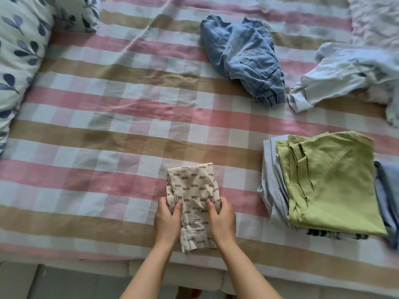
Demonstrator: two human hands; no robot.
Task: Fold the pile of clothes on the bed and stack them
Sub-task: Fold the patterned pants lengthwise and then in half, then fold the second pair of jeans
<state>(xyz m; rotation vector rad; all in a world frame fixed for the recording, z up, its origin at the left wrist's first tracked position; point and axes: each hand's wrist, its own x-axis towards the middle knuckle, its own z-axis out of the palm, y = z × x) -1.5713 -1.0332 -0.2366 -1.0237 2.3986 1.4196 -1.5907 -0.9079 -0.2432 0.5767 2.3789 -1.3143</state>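
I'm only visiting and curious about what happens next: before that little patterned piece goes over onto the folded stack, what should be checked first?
1. Grip: left hand and right hand each grip a side of the beige patterned garment: ok.
2. Fold: the garment lies as a narrow, fairly even rectangle: ok.
3. Top of the stack: the green shirt lies flat with nothing on it: ok.
4. Stack tidiness: lower layers jut out on both sides: not ok.
5. Path: only bare bed lies between garment and stack: ok.
6. Pile finished: the denim garment and pale blue shirt lie crumpled farther back: not ok.
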